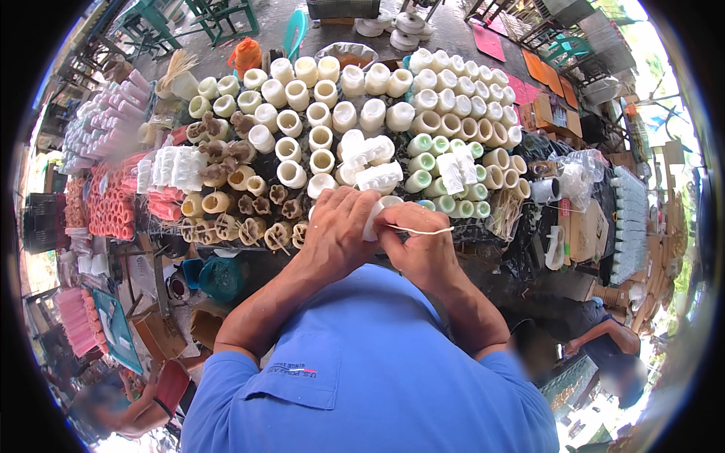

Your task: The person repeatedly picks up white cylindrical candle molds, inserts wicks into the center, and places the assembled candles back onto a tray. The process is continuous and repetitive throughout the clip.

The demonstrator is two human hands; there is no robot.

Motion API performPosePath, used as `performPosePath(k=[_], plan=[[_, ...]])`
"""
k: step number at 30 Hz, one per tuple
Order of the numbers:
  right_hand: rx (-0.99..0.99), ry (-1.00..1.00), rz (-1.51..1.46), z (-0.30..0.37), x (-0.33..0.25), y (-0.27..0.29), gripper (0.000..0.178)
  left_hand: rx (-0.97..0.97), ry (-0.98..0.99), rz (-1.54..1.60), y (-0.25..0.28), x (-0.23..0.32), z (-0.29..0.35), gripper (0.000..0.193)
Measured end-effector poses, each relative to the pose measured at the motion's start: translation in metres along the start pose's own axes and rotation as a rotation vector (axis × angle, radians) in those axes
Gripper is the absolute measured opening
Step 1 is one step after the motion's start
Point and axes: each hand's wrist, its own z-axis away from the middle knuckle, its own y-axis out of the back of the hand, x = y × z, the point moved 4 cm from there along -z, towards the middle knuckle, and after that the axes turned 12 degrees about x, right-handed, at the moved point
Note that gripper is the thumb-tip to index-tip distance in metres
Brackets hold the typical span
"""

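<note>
Hands closed, apparently around white cylinder

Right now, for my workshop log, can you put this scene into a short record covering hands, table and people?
Left hand: holding a small white piece
Right hand: curled beside that piece, exact grip hidden
Pale strand: sticking out across the right hand
Table, middle: cream cylinders in rows
Table, left: brown flower-shaped pieces
Table, right: pale green cylinders
Others: one person lower left, another lower right
</note>
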Motion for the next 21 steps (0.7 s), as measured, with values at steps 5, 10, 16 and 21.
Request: performPosePath(k=[5, 10, 16, 21], plan=[[-0.005, -0.163, 0.038, 0.001, 0.003, 0.007, 0.009, -0.027, 0.022, 0.009, -0.002, -0.004, 0.006, 0.056], [-0.018, -0.214, 0.082, 0.003, 0.005, 0.003, 0.009, -0.010, 0.012, 0.028, -0.005, -0.007, 0.008, 0.056], [-0.045, -0.099, 0.136, -0.003, 0.009, -0.019, 0.008, -0.061, 0.027, 0.013, -0.009, -0.015, 0.011, 0.056], [-0.123, -0.234, 0.076, -0.009, 0.014, -0.004, 0.012, 0.003, 0.090, 0.093, -0.009, -0.018, 0.014, 0.056]])
